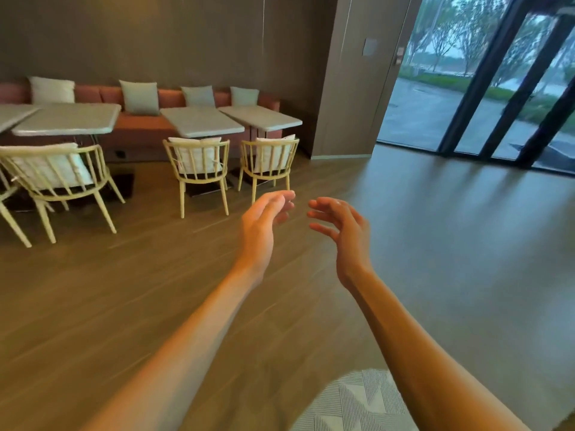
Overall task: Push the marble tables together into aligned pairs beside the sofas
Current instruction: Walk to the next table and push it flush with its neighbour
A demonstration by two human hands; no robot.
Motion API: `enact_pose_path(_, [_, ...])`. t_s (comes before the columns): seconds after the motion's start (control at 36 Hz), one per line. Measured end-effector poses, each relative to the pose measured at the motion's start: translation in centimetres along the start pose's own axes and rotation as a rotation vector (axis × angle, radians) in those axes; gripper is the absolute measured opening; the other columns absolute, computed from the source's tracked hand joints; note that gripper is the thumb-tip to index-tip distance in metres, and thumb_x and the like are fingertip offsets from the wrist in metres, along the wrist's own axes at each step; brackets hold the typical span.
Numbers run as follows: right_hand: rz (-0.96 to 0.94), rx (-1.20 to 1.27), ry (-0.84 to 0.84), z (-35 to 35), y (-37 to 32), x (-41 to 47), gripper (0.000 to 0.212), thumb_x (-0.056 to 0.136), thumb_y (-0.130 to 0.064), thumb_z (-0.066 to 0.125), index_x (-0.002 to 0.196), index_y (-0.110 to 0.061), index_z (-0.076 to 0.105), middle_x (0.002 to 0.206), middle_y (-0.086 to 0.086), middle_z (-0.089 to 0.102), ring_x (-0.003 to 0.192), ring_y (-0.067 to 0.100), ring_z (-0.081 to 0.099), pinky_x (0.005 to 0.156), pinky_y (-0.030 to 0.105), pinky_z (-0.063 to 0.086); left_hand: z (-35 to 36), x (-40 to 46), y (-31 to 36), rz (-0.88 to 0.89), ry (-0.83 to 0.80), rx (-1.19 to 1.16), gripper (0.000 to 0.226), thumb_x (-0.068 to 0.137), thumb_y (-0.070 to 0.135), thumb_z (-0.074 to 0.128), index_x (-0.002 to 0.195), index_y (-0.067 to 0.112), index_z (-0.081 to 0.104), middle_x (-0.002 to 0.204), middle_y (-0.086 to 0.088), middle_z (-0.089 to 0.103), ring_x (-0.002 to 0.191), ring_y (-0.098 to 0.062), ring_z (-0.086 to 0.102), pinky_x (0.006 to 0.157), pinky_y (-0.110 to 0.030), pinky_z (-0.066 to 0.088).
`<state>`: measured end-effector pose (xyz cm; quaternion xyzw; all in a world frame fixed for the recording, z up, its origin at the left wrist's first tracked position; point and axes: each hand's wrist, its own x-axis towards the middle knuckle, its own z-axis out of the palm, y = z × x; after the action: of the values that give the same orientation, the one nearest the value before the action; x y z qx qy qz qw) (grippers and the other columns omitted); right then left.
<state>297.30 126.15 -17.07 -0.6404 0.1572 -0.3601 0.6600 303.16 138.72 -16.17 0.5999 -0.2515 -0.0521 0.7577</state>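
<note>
Along the far wall runs a salmon sofa (140, 121) with pale cushions. In front of it stand white marble tables: one (202, 122) and another (261, 118) side by side at the right, touching at the near corner, a third (68, 119) further left, and part of one more (12, 115) at the left edge. My left hand (264, 222) and my right hand (342, 228) are stretched out in mid-air over the wooden floor, well short of the tables. Both have loosely spread fingers and hold nothing.
Light wooden chairs with white cushions (199, 166) (269, 160) (59, 181) stand on the near side of the tables. A dark wall column (351, 88) and glass doors (497, 88) are to the right. Open floor (435, 228) lies between me and the furniture.
</note>
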Motion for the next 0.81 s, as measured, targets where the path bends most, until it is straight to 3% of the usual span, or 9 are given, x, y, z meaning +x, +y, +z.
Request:
enact_pose_path(0.5, [0.012,-0.078,0.05,7.1,11.7,37.9,0.03,0.106,-0.027,0.047,0.097,-0.022,0.074,0.1,0.0,0.078,0.097,0.02,0.074,0.085,0.034,0.062,3.7,40.3,-15.4,-0.029,-0.075,-0.054,0.038,0.093,0.039,0.045,0.111,0.017,0.071,0.115,-0.004,0.072,0.112,-0.019,0.066,0.105,-0.049,0.048])
enact_pose_path(0.81, [-0.012,-0.078,0.093,6.6,16.1,59.2,0.03,0.106,-0.025,0.046,0.104,-0.013,0.073,0.103,0.005,0.077,0.098,0.021,0.074,0.085,0.032,0.062,11.0,60.3,-22.2,-0.005,-0.134,-0.011,0.039,0.095,0.039,0.043,0.115,0.017,0.069,0.117,0.001,0.07,0.112,-0.014,0.065,0.104,-0.043,0.051])
